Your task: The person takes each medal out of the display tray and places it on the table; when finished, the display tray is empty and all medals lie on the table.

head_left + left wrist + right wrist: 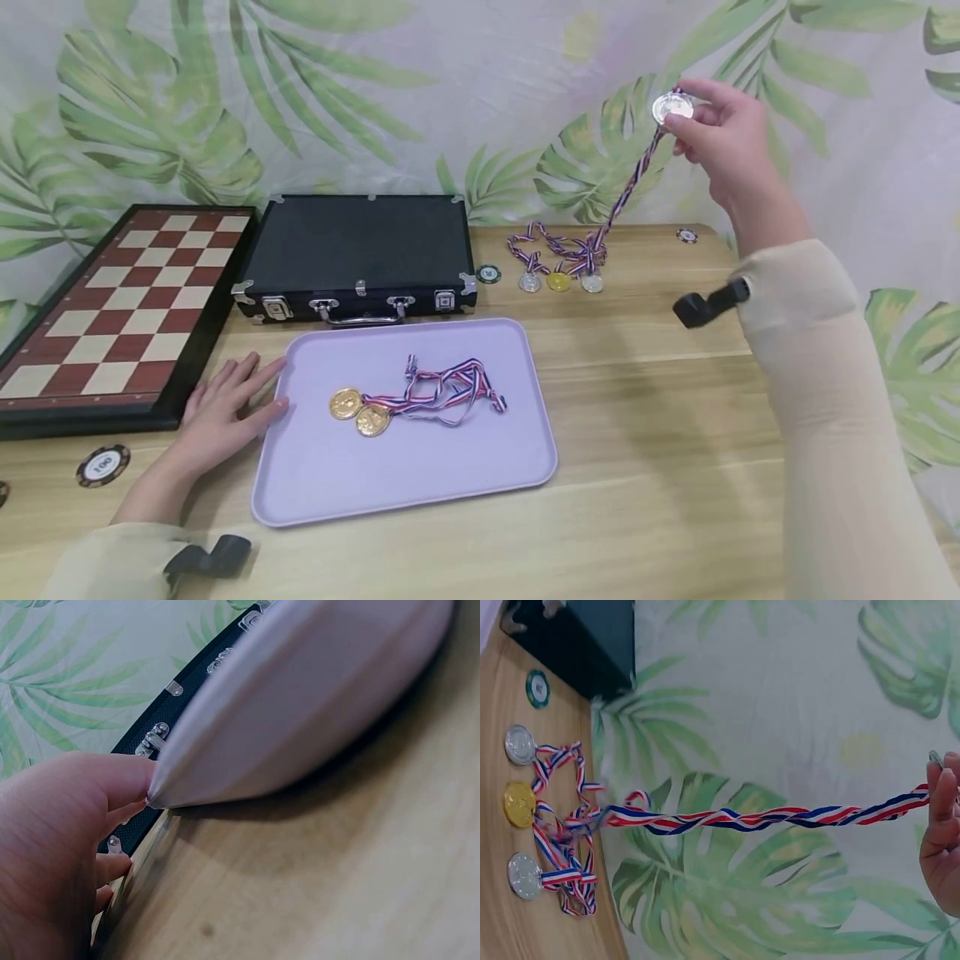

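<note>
High at the upper right, my right hand pinches a silver medal between thumb and fingers. Its twisted red, white and blue ribbon hangs down to a heap of ribbons on the table. By that heap lie two silver medals and a gold-coloured one. My left hand rests at the left edge of a lilac tray, fingertips touching its rim. On the tray lie two gold medals with striped ribbons.
A black case with metal corners stands behind the tray. The checkered board is at the left. Poker chips lie on the wooden table, one green chip beside the case. Behind hangs a leaf-patterned cloth.
</note>
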The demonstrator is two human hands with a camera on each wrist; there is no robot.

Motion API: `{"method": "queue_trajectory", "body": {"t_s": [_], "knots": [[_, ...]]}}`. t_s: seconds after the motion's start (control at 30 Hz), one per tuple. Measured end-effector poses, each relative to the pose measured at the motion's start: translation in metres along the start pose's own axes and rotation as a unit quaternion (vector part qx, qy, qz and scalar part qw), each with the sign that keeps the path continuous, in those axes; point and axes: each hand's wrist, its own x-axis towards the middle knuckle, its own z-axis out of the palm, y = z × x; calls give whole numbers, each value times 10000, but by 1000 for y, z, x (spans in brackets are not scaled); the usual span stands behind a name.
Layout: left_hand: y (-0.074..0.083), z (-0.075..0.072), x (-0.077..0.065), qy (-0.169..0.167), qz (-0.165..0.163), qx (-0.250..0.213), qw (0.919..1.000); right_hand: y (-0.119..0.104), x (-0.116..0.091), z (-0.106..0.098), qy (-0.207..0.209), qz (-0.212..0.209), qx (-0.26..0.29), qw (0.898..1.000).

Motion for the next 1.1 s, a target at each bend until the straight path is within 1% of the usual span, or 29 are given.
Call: {"method": "queue_trajectory", "body": {"t_s": [0.07,0.13,0.27,0.4,0.5,0.6,0.67,0.73,0.9,1.0,1.1], "knots": [[0,2,-1,-7,-2,-20,10000,5,12,2,151,50,-108,9998],[0,3,-1,-14,-14,-33,10000,11,22,2,307,-5,-143,9994],[2,3,-3,-23,-57,-16,10000,26,35,-4,697,-125,-387,9967],[3,2,-3,-33,-80,19,10000,40,42,-14,943,21,-1026,9902],[3,1,-4,-27,-78,25,10000,51,45,-21,874,248,-1582,9832],[3,0,-4,-20,-77,17,10000,63,46,-26,680,501,-1888,9784],[3,0,-5,-16,-71,27,10000,72,47,-28,601,594,-1907,9780],[3,0,-5,-23,-74,31,10000,78,47,-29,619,647,-1772,9801],[3,0,-6,-48,-97,21,9999,79,51,-29,830,667,-1592,9815],[4,0,-7,-28,-92,17,10000,79,53,-29,770,676,-1748,9793],[4,-1,-6,-21,-84,17,10000,84,49,-31,542,938,-2075,9722]]}}
